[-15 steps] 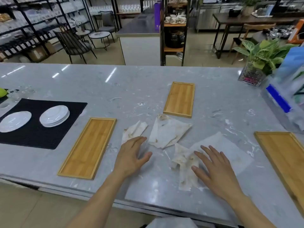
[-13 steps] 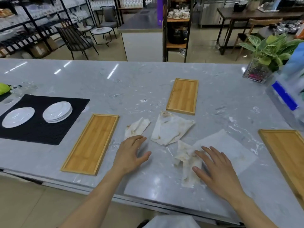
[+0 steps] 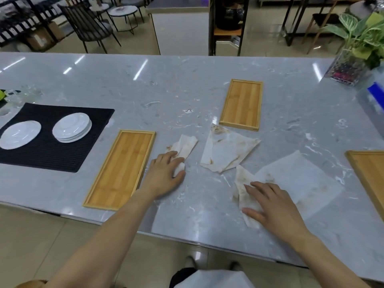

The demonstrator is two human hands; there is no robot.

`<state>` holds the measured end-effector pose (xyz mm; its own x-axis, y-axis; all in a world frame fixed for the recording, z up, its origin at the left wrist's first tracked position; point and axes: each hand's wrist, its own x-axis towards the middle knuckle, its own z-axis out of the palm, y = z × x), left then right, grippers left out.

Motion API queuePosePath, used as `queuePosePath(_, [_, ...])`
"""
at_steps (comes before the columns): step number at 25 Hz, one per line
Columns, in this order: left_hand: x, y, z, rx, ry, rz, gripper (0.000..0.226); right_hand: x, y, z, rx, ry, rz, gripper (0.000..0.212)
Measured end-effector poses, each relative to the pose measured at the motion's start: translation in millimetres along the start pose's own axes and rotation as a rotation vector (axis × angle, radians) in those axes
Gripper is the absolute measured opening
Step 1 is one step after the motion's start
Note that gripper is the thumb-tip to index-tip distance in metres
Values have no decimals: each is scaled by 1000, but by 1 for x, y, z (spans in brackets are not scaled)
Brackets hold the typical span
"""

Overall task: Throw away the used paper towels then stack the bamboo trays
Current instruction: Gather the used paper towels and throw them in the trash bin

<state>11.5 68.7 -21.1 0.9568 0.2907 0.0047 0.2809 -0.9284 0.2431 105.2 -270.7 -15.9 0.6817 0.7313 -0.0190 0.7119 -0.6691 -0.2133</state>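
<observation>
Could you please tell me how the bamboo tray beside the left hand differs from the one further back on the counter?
The near tray looks longer and narrower; the far tray looks shorter. The near tray lies at a slant by the left hand; the far tray sits almost straight. Both are empty, rimmed bamboo.

bright, even | glare streaks on countertop (image 3: 187, 84) | wide-angle edge warp

I count three rectangular bamboo trays (image 3: 121, 169) (image 3: 241, 104) (image 3: 369, 175) on the grey marble counter (image 3: 145, 86). I see four stained white paper towels (image 3: 184, 147) (image 3: 227, 151) (image 3: 244, 192) (image 3: 301, 179). On the black mat (image 3: 49, 154) near the left edge there is one single white plate (image 3: 19, 134) and one stack of white plates (image 3: 71, 127).
</observation>
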Motion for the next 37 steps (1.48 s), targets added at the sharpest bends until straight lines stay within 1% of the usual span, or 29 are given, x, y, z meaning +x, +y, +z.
queuePosePath(4, [8, 2, -2, -121, 72, -14, 30, 2, -4, 3, 15, 87, -17, 25])
queuePosePath(7, [18, 5, -4, -217, 68, -63, 23, 5, -9, -1, 35, 127, -40, 12])
queuePosePath(9, [25, 8, -6, -253, 21, -116, 23, 7, -12, -5, 41, 147, -43, 12])
queuePosePath(11, [30, 11, -6, -273, 9, -150, 19, 8, -15, -9, 61, 165, -41, 15])
queuePosePath(13, [29, 14, -5, -313, 70, -160, 13, 7, -14, -13, 124, 209, -10, 19])
queuePosePath(15, [24, 19, -4, -384, 182, -141, 10, 3, -9, -20, 210, 272, 58, 19])
queuePosePath(18, [22, 35, -3, -474, 316, -67, 21, -5, 1, -30, 287, 399, 165, 15])
queuePosePath(21, [32, 57, -2, -503, 352, 2, 21, -12, 17, -38, 261, 501, 261, 21])
queuePosePath(23, [41, 72, 2, -499, 314, 28, 21, -18, 29, -42, 229, 524, 334, 23])
queuePosePath(25, [50, 86, 7, -482, 259, 54, 22, -24, 41, -42, 200, 513, 389, 23])
queuePosePath(29, [68, 107, 14, -413, 160, 101, 32, -32, 62, -36, 183, 427, 437, 29])
queuePosePath(32, [78, 115, 18, -232, 100, 173, 41, -31, 71, -34, 182, 316, 473, 44])
queuePosePath(33, [80, 116, 19, -195, 57, 187, 47, -30, 74, -35, 174, 277, 477, 50])
queuePosePath(36, [83, 118, 21, -209, -161, 158, 75, -26, 82, -36, 190, 124, 471, 76])
queuePosePath(37, [85, 118, 22, -214, -226, 146, 79, -23, 85, -36, 185, 54, 458, 82])
